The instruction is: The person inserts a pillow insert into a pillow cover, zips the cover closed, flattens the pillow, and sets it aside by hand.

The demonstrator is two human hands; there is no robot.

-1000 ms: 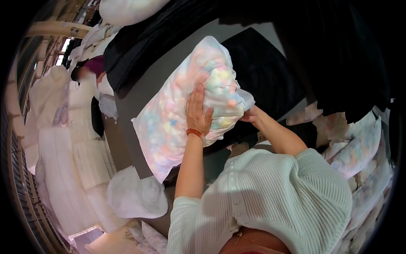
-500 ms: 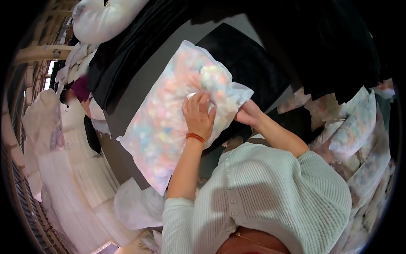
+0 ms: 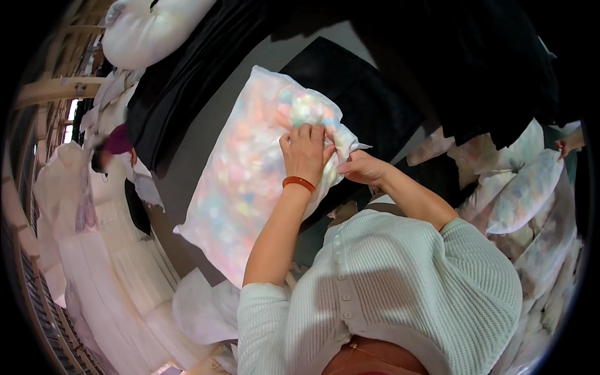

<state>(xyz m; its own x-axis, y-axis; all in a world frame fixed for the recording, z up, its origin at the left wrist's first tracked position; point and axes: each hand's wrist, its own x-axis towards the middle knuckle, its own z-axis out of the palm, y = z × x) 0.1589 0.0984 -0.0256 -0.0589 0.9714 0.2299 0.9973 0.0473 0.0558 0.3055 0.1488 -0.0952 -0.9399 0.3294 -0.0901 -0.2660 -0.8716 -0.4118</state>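
A white, see-through bag [image 3: 234, 181] filled with multicoloured soft pieces lies slanted across the grey table [image 3: 206, 119]. My left hand [image 3: 305, 152], with a reddish bracelet at the wrist, presses on its upper right part, the fingers bent into the fabric. My right hand [image 3: 364, 167] pinches the bag's edge at its right end, close to the fingertips of my left hand. Beyond the bag a folded black cloth [image 3: 356, 94] lies on the table.
Black fabric [image 3: 181, 81] drapes over the far side. More filled bags [image 3: 525, 194] are piled at right, where another person's hand [image 3: 570, 142] touches one. White material [image 3: 109, 250] is stacked at left. A person in purple [image 3: 117, 140] is beyond it.
My left hand has moved up and right over the bag, its fingers now curled into the fabric. My right hand has come closer to it. Another person's hand has appeared at right.
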